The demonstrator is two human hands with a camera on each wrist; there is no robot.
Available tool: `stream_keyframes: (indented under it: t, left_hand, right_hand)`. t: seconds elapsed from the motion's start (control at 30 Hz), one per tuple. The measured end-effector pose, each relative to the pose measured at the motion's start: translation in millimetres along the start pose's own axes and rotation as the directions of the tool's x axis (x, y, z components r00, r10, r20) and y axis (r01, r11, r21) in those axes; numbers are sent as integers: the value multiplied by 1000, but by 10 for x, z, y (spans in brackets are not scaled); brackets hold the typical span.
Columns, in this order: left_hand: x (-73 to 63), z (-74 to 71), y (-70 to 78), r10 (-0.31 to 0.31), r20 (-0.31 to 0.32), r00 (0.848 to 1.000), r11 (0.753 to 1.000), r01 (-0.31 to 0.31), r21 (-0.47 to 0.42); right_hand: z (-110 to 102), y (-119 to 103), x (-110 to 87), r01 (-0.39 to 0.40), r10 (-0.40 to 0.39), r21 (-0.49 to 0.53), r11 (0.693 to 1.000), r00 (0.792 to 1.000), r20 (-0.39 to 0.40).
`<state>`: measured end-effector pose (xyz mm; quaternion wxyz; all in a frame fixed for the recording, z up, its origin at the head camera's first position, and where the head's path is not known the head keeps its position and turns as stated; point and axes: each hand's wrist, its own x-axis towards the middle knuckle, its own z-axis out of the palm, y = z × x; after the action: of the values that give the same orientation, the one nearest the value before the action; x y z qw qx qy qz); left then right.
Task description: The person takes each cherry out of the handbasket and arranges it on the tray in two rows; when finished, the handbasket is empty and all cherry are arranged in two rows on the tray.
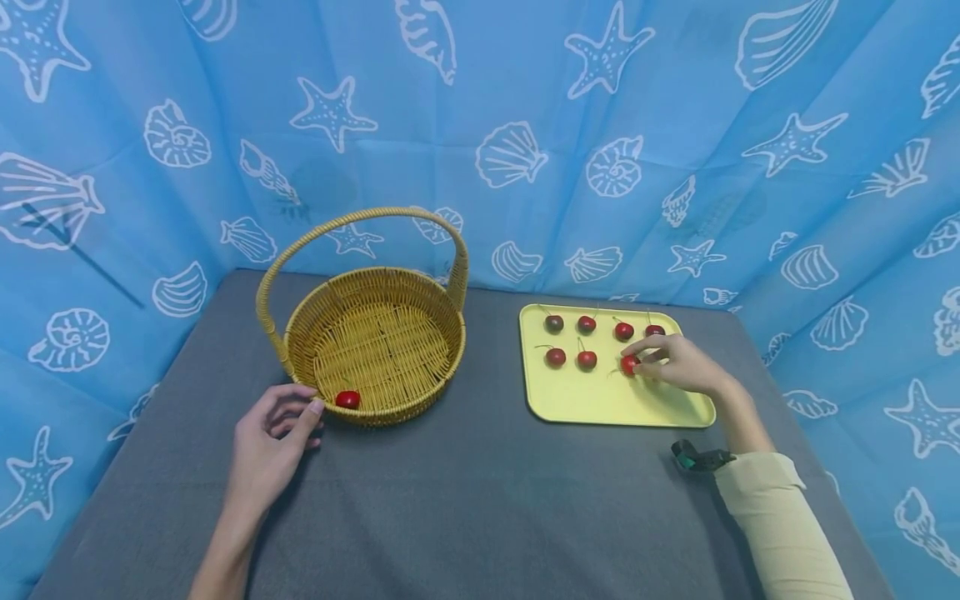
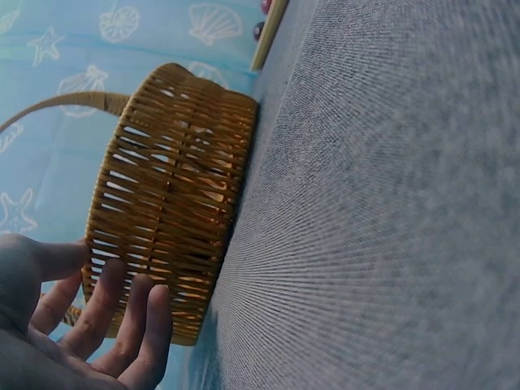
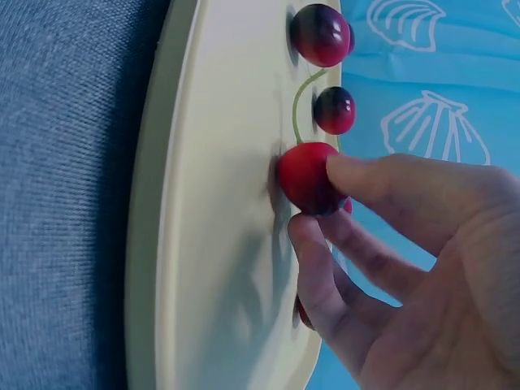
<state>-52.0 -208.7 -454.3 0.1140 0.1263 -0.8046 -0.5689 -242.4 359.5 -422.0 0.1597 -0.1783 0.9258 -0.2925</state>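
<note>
My left hand (image 1: 275, 437) is at the near-left edge of a round yellow wicker basket (image 1: 300, 337), pinching its rim between thumb and index finger. In the left wrist view the other fingers (image 2: 132, 325) lie loosely bent along the woven side (image 2: 166, 187). One red cherry (image 1: 347, 400) sits inside the basket by the near rim. Over on the right, my right hand (image 1: 678, 364) pinches a red cherry (image 3: 309, 175) with thumb and fingertips, low over the yellow tray (image 1: 577, 404). That cherry's green stem (image 3: 296, 106) points away from the hand.
Several more stemmed cherries (image 1: 587, 360) stand in two rows on the tray. A grey cloth (image 1: 480, 500) covers the table. Behind and beside it hangs a blue curtain (image 1: 480, 100) with white shells and starfish. The basket's tall handle (image 1: 367, 215) arches above it.
</note>
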Motion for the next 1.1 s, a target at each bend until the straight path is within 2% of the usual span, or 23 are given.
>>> stream_keyframes:
  t: [0.17,0.3,0.47,0.7,1.1]
  left_hand:
    - [1,5,1,1,0,1000,1000,-1,3]
    - [2,3,-1,-2,3,1000,1000,2,2]
    - [3,-4,-6,-6,4,1000,1000,6,-11]
    - [5,-6,-9,-6,4,1000,1000,6,-3]
    - [2,4,-1,-9,-2,1000,999,9,30]
  right_hand:
    - [8,3,-21,5,-5,53,999,1000,-2]
    - [1,4,-32,39,-41,95,995,999,15]
    - [-4,17,-22,58,-61,68,996,997,39]
    - [35,14,19,64,-64,26,998,998,-4]
    - [24,51,8,72,-72,73,995,997,-6]
